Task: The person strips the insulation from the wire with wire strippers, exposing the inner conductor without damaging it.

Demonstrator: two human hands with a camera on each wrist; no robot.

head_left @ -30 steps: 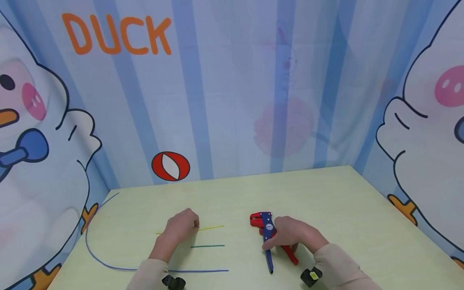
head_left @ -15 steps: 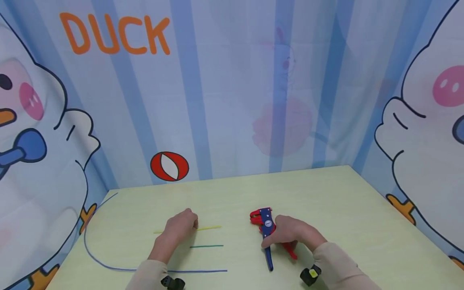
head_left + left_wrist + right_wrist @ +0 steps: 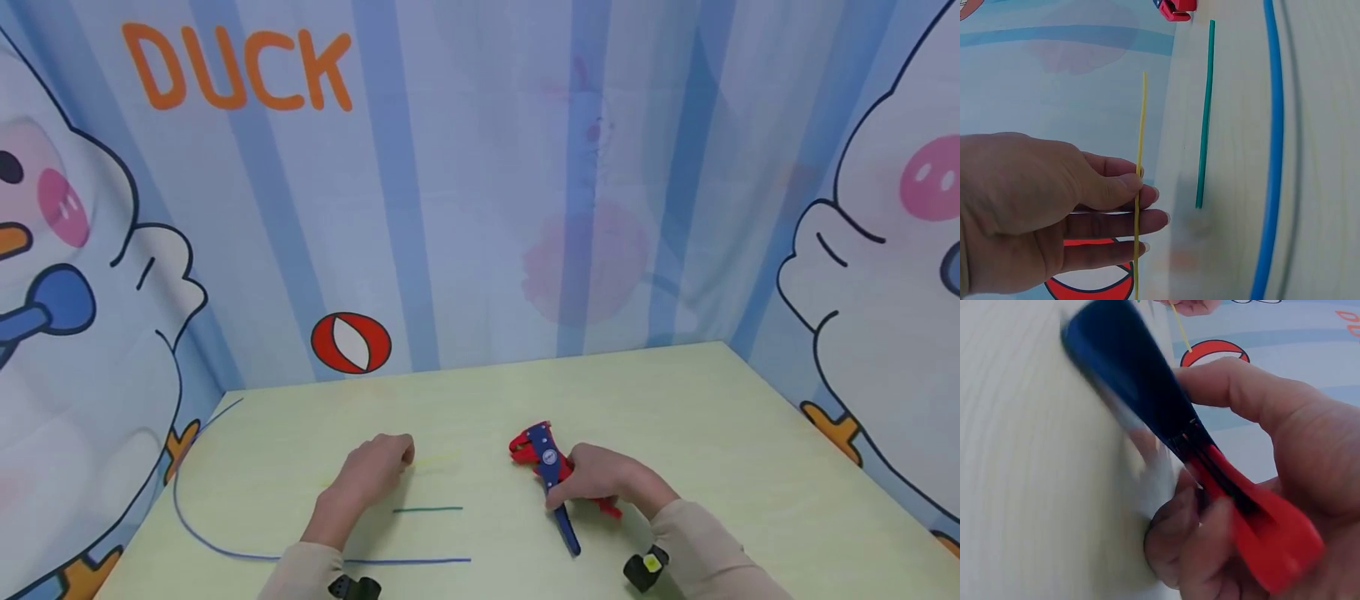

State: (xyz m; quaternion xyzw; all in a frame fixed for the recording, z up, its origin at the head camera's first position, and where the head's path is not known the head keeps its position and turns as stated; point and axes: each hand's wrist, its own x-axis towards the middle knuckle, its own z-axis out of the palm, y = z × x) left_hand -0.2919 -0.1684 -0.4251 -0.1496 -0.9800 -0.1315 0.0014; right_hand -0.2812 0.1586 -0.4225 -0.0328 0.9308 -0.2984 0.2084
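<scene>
Between the thumb and forefinger of my left hand [image 3: 372, 471] is pinched a thin yellow wire [image 3: 1142, 125], blurred in the head view. In the left wrist view it runs upright past the fingertips. My right hand [image 3: 603, 477] grips a wire stripper [image 3: 550, 458] with a red and a blue handle. Its jaw end points away from me and slightly left. In the right wrist view, fingers [image 3: 1175, 534] curl at the red handle [image 3: 1272, 537], while the blue handle [image 3: 1125, 356] extends up and left. A short green wire [image 3: 427, 509] lies on the table just nearer than the left hand.
A long blue wire [image 3: 408, 562] curves round the left side of the pale table [image 3: 637, 392] and passes behind the left forearm. A printed curtain [image 3: 465, 183] stands along the table's back and sides. Small black wrist cameras sit at both sleeves.
The yellow wire has lifted off the table in my left hand. The wire stripper has turned and its jaw end has moved a little away and left, its blue handle swinging right.
</scene>
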